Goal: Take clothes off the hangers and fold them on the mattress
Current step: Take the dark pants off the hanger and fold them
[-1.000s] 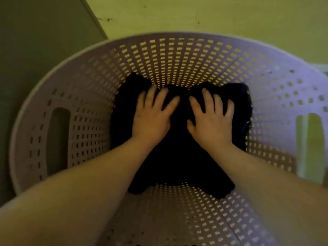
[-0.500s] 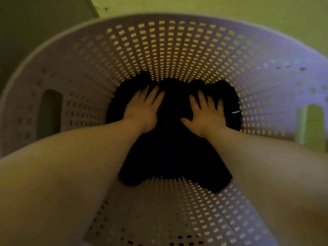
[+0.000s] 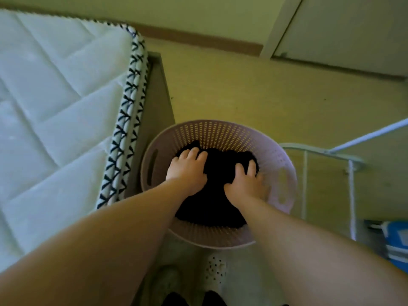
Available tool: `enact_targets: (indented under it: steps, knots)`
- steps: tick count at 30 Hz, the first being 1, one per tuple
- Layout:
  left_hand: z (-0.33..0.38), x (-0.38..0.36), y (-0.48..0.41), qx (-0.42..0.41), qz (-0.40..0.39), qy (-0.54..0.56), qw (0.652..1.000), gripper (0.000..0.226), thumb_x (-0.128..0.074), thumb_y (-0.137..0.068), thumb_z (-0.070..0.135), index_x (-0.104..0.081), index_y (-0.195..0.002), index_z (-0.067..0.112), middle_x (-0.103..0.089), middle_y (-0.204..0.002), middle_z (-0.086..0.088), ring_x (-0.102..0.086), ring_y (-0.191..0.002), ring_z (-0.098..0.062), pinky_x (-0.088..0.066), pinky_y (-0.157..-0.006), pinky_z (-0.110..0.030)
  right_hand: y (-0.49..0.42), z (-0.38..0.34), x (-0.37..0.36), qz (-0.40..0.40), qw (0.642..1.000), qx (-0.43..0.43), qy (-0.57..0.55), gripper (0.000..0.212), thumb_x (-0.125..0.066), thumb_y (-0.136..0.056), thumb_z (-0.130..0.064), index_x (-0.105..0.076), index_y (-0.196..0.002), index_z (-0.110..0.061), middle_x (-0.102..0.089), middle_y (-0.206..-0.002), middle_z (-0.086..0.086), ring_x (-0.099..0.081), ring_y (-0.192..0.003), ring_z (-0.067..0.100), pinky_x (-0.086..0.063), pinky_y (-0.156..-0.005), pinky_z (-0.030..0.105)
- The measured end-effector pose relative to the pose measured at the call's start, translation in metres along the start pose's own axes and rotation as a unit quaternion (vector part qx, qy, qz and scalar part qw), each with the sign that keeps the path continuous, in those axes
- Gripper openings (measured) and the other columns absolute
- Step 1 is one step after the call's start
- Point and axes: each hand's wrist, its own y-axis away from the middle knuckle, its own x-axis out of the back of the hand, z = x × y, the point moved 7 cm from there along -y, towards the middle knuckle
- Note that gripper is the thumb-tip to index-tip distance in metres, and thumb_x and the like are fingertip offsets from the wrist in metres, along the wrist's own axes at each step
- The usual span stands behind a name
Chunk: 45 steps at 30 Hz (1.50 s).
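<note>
Left hand point(image 3: 187, 172) and right hand point(image 3: 245, 186) bare, white perforated shoes point(image 3: 217, 271), dark trouser legs point(image 3: 213, 299).

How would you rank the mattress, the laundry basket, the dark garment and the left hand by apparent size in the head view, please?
1. mattress, though cut off by the frame
2. laundry basket
3. dark garment, partly covered
4. left hand

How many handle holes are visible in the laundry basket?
2. One handle hole is in the basket wall toward the mattress, beside the left hand; the other is in the opposite wall, beside the right hand. The arms may hide more.
</note>
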Motion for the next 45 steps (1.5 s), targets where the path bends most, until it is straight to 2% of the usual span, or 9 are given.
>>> enact_targets:
  steps: [5,11,20,29,32,36,39,42,45]
  knots:
    - [0.016,0.059,0.081,-0.016,0.051,-0.018,0.998,0.056,-0.046,-0.094,0.033,-0.024,-0.144,0.020,-0.022,-0.150,-0.005,-0.026,-0.136,-0.029,-0.032,-0.104,-0.042,0.085,-0.010,0.049,0.045,0.999,0.000,-0.019,0.057,-0.040,-0.096,-0.036,-0.017,-0.147,-0.026,0.006,-0.158,0.003,-0.015,-0.141,0.032,-0.023,-0.110,0.045]
    - [0.033,0.114,0.193,-0.060,0.093,-0.064,0.992,0.059,-0.048,-0.093,0.034,-0.022,-0.145,0.019,-0.019,-0.151,-0.006,-0.026,-0.137,-0.030,-0.033,-0.105,-0.043,0.211,-0.007,0.094,0.119,0.992,-0.014,-0.045,0.059,-0.040,-0.095,-0.037,-0.014,-0.148,-0.028,0.002,-0.158,0.004,-0.024,-0.138,0.031,-0.027,-0.107,0.043]
    - [0.081,0.188,0.357,-0.076,0.162,-0.045,0.983,0.055,-0.047,-0.092,0.029,-0.027,-0.142,0.021,-0.030,-0.145,-0.004,-0.036,-0.130,-0.030,-0.037,-0.099,-0.041,0.382,0.010,0.146,0.187,0.978,-0.003,-0.088,0.051,-0.042,-0.096,-0.033,-0.024,-0.143,-0.025,-0.006,-0.155,0.006,-0.030,-0.134,0.032,-0.033,-0.099,0.042]
    - [0.138,0.212,0.515,-0.065,0.235,-0.013,0.970,0.057,-0.051,-0.092,0.031,-0.027,-0.143,0.020,-0.034,-0.145,-0.005,-0.038,-0.129,-0.030,-0.039,-0.097,-0.040,0.538,0.057,0.158,0.233,0.964,0.029,-0.122,0.054,-0.044,-0.092,-0.038,-0.028,-0.141,-0.021,-0.017,-0.151,0.007,-0.033,-0.132,0.033,-0.039,-0.100,0.043]
    - [0.155,0.206,0.557,-0.062,0.255,-0.003,0.965,0.061,-0.052,-0.091,0.031,-0.024,-0.145,0.021,-0.036,-0.145,-0.007,-0.039,-0.129,-0.030,-0.040,-0.096,-0.041,0.589,0.078,0.155,0.266,0.955,0.044,-0.124,0.044,-0.047,-0.091,-0.035,-0.042,-0.130,-0.016,-0.036,-0.139,0.009,-0.042,-0.124,0.033,-0.041,-0.093,0.040]
    - [0.172,0.205,0.608,-0.081,0.277,0.013,0.957,0.065,-0.053,-0.090,0.025,-0.020,-0.145,0.031,-0.045,-0.138,-0.005,-0.045,-0.122,-0.029,-0.043,-0.082,-0.035,0.648,0.100,0.160,0.309,0.936,0.058,-0.158,0.026,-0.043,-0.092,-0.022,-0.057,-0.111,-0.013,-0.058,-0.115,0.010,-0.056,-0.104,0.031,-0.045,-0.079,0.034]
    - [0.181,0.214,0.647,-0.084,0.294,0.044,0.951,0.061,-0.052,-0.090,0.023,-0.025,-0.144,0.032,-0.053,-0.133,-0.006,-0.050,-0.116,-0.028,-0.047,-0.085,-0.034,0.686,0.109,0.169,0.304,0.934,0.074,-0.174,0.023,-0.041,-0.093,-0.023,-0.058,-0.105,-0.013,-0.056,-0.096,0.006,-0.058,-0.091,0.030,-0.043,-0.069,0.030]
    - [0.192,0.225,0.680,-0.080,0.294,0.062,0.950,0.050,-0.051,-0.091,0.025,-0.037,-0.139,0.026,-0.053,-0.131,-0.007,-0.052,-0.114,-0.029,-0.047,-0.090,-0.036,0.720,0.111,0.182,0.307,0.933,0.097,-0.162,0.016,-0.043,-0.091,-0.022,-0.054,-0.086,-0.013,-0.052,-0.079,0.003,-0.053,-0.071,0.025,-0.039,-0.060,0.027]
    - [0.205,0.242,0.713,-0.080,0.294,0.057,0.951,0.041,-0.048,-0.093,0.029,-0.045,-0.134,0.024,-0.051,-0.131,-0.005,-0.053,-0.113,-0.026,-0.046,-0.083,-0.032,0.755,0.116,0.198,0.332,0.921,0.116,-0.167,0.018,-0.043,-0.090,-0.022,-0.050,-0.076,-0.013,-0.051,-0.078,0.004,-0.052,-0.074,0.027,-0.038,-0.059,0.027]
